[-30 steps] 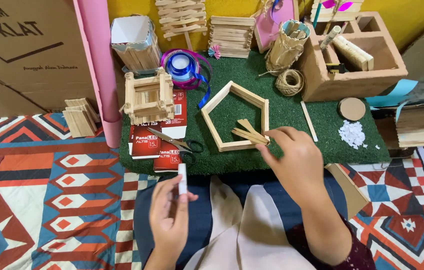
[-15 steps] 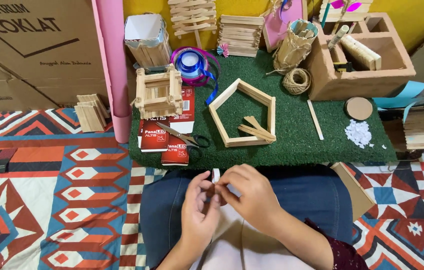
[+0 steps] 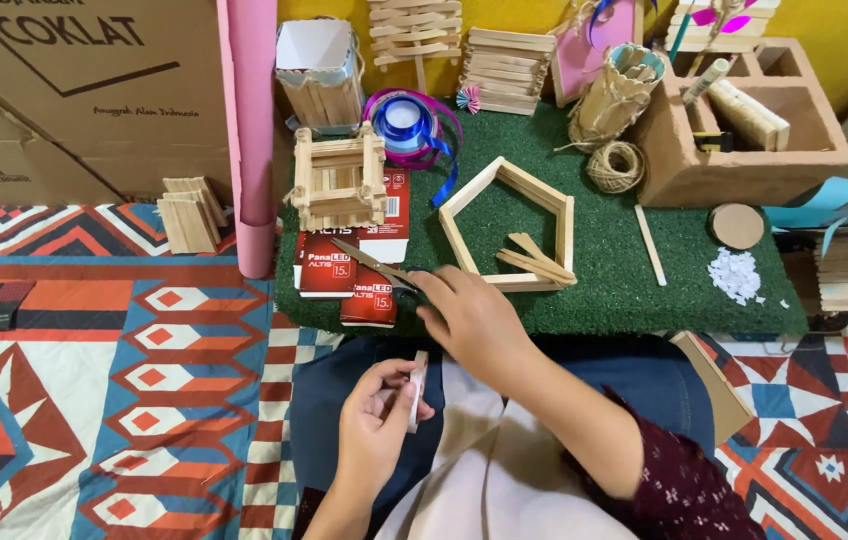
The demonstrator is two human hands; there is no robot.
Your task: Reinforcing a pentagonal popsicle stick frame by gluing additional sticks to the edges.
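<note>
since half a second ago the right hand (image 3: 469,320) has left the lap and reached forward to the scissors (image 3: 376,266) on the red-and-white box (image 3: 329,268), fingers curled over their handles. the left hand (image 3: 376,420) stays low over the lap, pinching a small wooden stick (image 3: 418,388) upright between thumb and fingers.
</note>
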